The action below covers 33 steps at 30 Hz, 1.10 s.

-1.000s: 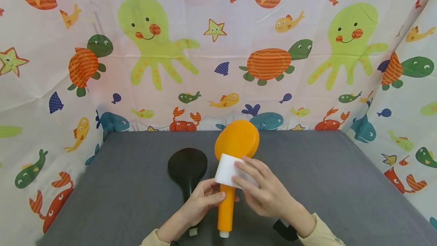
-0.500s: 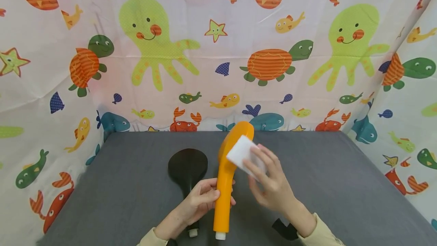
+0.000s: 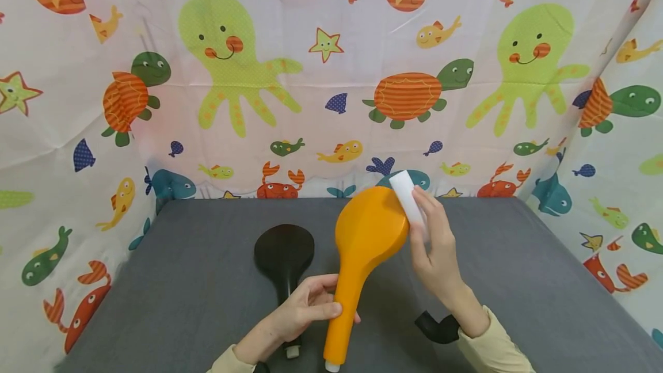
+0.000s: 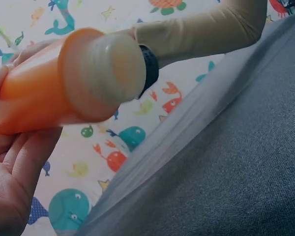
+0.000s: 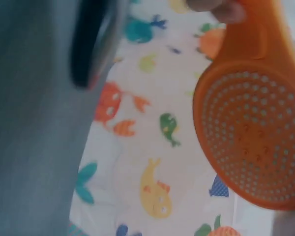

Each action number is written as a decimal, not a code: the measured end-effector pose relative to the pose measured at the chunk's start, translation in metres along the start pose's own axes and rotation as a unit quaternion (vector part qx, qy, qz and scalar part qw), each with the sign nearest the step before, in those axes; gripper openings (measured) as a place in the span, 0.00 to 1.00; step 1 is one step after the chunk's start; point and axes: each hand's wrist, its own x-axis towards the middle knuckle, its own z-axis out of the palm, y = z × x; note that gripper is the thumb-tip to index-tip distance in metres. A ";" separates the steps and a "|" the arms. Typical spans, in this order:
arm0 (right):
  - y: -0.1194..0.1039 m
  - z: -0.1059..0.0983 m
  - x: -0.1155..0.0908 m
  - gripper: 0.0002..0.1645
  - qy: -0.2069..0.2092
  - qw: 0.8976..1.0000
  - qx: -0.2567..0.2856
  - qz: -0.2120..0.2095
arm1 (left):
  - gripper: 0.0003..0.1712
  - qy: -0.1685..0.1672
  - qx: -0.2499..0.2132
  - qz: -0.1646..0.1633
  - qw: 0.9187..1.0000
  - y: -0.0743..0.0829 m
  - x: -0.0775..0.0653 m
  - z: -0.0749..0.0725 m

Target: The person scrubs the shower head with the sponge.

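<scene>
In the head view my left hand (image 3: 305, 311) grips the handle of an orange shower head (image 3: 369, 226), which stands tilted with its smooth back facing me. At its upper right rim my right hand (image 3: 439, 249) holds a white sponge (image 3: 407, 195) between fingers and thumb, the sponge lying along the rim. In the left wrist view, fingers of the left hand (image 4: 19, 182) surround the orange handle, and its pale end (image 4: 123, 69) points at the camera. The right wrist view shows the spray face (image 5: 250, 132) with many small nozzles.
A black shower head (image 3: 284, 249) lies on the grey cloth-covered table (image 3: 207, 281), left of the orange one. A curved black piece (image 3: 437, 328) shows beside my right wrist. Behind stands a white curtain (image 3: 311, 4) printed with sea animals.
The orange shower head has turned in my left hand, passing through a side-on position, so its back now faces me. My right hand has moved the sponge from the neck up to the right rim.
</scene>
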 end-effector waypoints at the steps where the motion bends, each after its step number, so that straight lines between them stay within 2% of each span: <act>1: -0.003 -0.001 0.001 0.23 0.002 1.000 0.011 0.015 | 0.23 -0.001 0.002 0.003 1.000 0.000 0.000 0.000; 2: -0.005 -0.001 0.001 0.24 0.005 1.000 0.020 0.018 | 0.23 0.000 0.005 0.007 1.000 0.000 0.000 0.000; 4: -0.006 0.002 -0.004 0.23 0.012 1.000 0.029 -0.005 | 0.22 0.008 0.013 0.015 1.000 0.001 0.000 -0.001; 6: -0.003 0.006 -0.012 0.22 0.018 0.998 0.025 -0.062 | 0.21 0.017 0.020 0.022 0.999 0.002 0.000 -0.001; 9: 0.003 0.012 -0.023 0.17 0.022 0.989 0.025 -0.144 | 0.21 0.025 0.027 0.028 0.999 0.003 0.001 -0.001; 11: 0.005 0.014 -0.026 0.15 0.026 0.985 0.031 -0.168 | 0.21 0.024 0.029 0.027 0.999 0.003 0.001 -0.001; 12: 0.005 0.014 -0.025 0.15 0.029 0.985 0.036 -0.164 | 0.22 0.024 0.032 0.025 0.999 0.003 0.001 -0.001; 14: 0.000 0.011 -0.021 0.17 0.038 0.990 0.051 -0.129 | 0.22 0.025 0.042 0.019 0.999 0.003 0.000 -0.002; 18: -0.007 0.001 -0.006 0.20 0.038 0.996 0.074 -0.006 | 0.25 0.023 0.064 0.003 0.998 0.004 -0.002 -0.004; 20: -0.003 -0.004 -0.001 0.21 0.031 0.995 0.084 0.052 | 0.27 0.021 0.079 -0.011 0.997 0.004 -0.002 -0.004; 23: 0.010 -0.007 -0.002 0.23 0.017 0.989 0.088 0.115 | 0.28 0.026 0.103 -0.029 0.994 0.004 -0.002 -0.004; 28: 0.021 -0.005 -0.022 0.25 0.002 0.981 0.107 0.162 | 0.27 0.062 0.145 -0.024 0.987 0.005 -0.001 -0.005; 30: 0.020 -0.003 -0.032 0.25 -0.012 0.978 0.120 0.169 | 0.26 0.079 0.164 -0.020 0.983 0.006 -0.002 -0.006; 33: 0.018 -0.002 -0.041 0.24 -0.031 0.976 0.108 0.188 | 0.27 0.095 0.203 -0.016 0.974 0.009 -0.002 -0.009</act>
